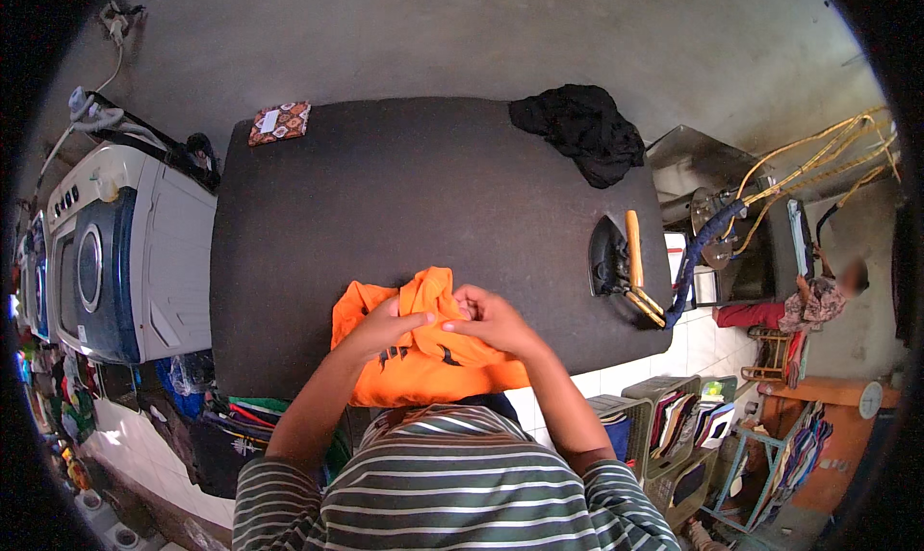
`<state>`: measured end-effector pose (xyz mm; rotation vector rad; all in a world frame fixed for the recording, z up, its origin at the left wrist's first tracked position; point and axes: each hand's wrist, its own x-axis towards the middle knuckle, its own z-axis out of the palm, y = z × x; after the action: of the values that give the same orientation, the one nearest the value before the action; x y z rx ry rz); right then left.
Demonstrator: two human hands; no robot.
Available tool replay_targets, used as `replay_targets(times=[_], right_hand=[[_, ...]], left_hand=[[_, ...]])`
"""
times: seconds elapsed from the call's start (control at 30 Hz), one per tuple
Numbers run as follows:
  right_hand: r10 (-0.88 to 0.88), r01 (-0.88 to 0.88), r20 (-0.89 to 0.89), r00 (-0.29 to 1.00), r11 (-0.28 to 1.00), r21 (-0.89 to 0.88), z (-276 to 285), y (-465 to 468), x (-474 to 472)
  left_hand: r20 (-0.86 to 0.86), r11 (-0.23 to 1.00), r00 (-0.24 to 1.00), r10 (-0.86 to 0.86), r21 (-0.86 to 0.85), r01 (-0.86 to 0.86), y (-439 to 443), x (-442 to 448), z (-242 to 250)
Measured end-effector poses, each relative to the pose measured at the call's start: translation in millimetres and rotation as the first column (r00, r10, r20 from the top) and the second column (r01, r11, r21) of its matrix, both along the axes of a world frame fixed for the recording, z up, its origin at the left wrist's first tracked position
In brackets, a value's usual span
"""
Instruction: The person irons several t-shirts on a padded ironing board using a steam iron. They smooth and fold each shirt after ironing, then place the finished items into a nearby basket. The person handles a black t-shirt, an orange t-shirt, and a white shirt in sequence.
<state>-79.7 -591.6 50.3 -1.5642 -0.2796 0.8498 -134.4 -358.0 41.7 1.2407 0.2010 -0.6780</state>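
Bunched orange fabric (440, 381), which looks like a garment with dark print, lies over the near edge of the padded ironing table (419, 197). My left hand (390, 326) grips a raised fold of it, thumb on top. On the other side of that fold my right hand (498, 320) pinches the cloth, its fingers curled and partly hidden. Away to the right, a black iron (610, 255) with a wooden handle rests on the dark cover, its cord wrapped in blue.
A crumpled black cloth (581, 132) lies at the back right and a patterned book (280, 124) at the back left. A washing machine (108, 262) stands left. Crates (664, 414) of folded clothes are at lower right. A person (816, 298) works at another table farther right.
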Motion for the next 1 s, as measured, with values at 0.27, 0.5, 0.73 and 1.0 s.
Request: replay_targets(times=[0.27, 0.5, 0.73, 1.0], right_hand=[[-0.226, 0.281, 0.382, 0.896, 0.955, -0.094, 47, -12, 9], [0.066, -0.057, -0.096, 0.993, 0.993, 0.100, 52, 37, -26], [-0.202, 0.416, -0.553, 0.808, 0.861, 0.293, 56, 11, -19], [0.064, 0.243, -0.323, 0.944, 0.528, 0.814, 71, -50, -17]], left_hand=[[-0.167, 0.871, 0.914, 0.369, -0.280, -0.403, 11, -12, 40], [-0.001, 0.976, 0.981, 0.192, -0.109, -0.191, -8, -26, 74], [0.332, 0.879, 0.925, 0.186, 0.363, -0.307, 29, -29, 128], [0.872, 0.404, 0.460, -0.165, 0.486, -0.775, 18, -6, 137]])
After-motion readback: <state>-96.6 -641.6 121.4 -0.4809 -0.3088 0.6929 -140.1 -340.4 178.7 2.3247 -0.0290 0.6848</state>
